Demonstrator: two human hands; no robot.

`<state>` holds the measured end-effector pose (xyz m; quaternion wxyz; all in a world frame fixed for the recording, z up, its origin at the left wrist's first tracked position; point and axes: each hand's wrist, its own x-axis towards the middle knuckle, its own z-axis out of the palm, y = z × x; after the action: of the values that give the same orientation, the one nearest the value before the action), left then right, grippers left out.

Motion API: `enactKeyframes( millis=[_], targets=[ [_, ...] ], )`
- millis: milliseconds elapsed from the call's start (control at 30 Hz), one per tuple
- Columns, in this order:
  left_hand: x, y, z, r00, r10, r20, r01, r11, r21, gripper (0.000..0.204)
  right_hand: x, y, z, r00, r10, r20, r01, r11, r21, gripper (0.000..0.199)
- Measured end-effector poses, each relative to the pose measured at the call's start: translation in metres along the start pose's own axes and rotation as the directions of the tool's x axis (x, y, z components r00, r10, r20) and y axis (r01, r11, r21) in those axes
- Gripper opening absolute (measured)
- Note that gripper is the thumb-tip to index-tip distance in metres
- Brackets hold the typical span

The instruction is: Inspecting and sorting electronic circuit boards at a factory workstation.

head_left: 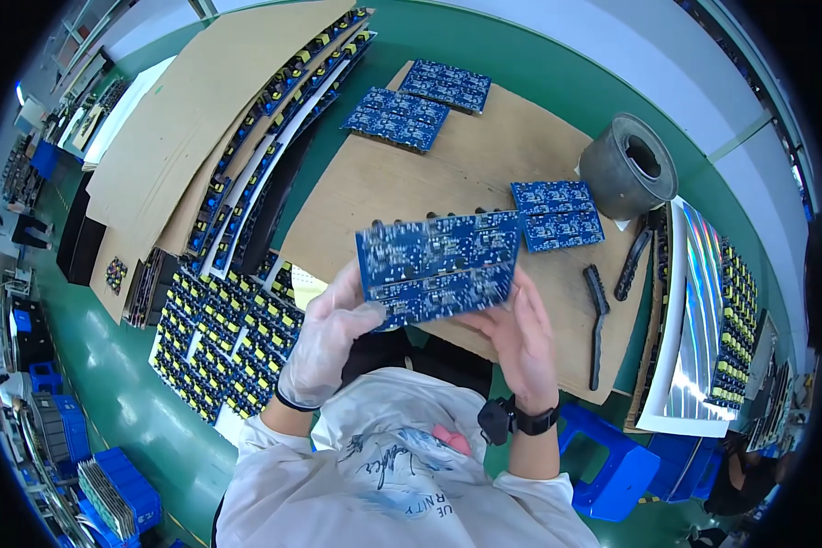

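A blue circuit board panel is held up before me, tilted, with its solder-dotted face showing and a little motion blur. My left hand, in a clear thin glove, grips its lower left corner, thumb on the face. At the lower right edge, my right hand supports the panel; some of its fingers go behind the board and are hidden. A dark watch is on my right wrist. Below the panel lies the cardboard-covered table. Another blue board panel rests just right of the held one.
Two more blue panels lie at the far side. A grey metal roll stands at the right, near two black brush-like tools. Stacked boards with cardboard sheets rise at the left. A blue stool stands at the lower right.
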<state>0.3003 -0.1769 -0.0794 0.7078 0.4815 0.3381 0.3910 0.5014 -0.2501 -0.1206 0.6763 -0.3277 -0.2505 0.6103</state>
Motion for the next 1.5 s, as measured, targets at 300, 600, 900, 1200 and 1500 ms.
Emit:
enactKeyframes(
  millis=[300,600,900,1200,1500],
  targets=[
    [0.018,-0.017,-0.039,0.821,0.415,0.392,-0.567,0.670,0.479,0.065,0.014,0.009,0.028,0.989,-0.141,0.045,0.137,0.988,0.075,0.073],
    [0.017,-0.029,0.011,0.919,0.370,-0.134,-0.392,0.891,-0.229,0.109,0.022,0.026,0.054,0.964,-0.265,0.024,0.263,0.962,0.078,0.087],
    [0.016,-0.027,0.029,0.942,0.273,-0.197,-0.332,0.850,-0.409,0.104,0.023,0.035,0.051,0.951,-0.294,-0.095,0.309,0.899,0.311,0.102],
    [0.012,-0.039,0.025,0.914,0.279,-0.295,-0.393,0.794,-0.464,0.105,0.021,0.036,0.060,0.969,-0.247,0.008,0.237,0.938,0.251,0.104],
    [0.008,-0.033,0.018,0.902,0.355,-0.247,-0.430,0.796,-0.426,0.109,0.020,0.040,0.059,0.970,-0.240,0.028,0.221,0.927,0.303,0.106]
  ],
)
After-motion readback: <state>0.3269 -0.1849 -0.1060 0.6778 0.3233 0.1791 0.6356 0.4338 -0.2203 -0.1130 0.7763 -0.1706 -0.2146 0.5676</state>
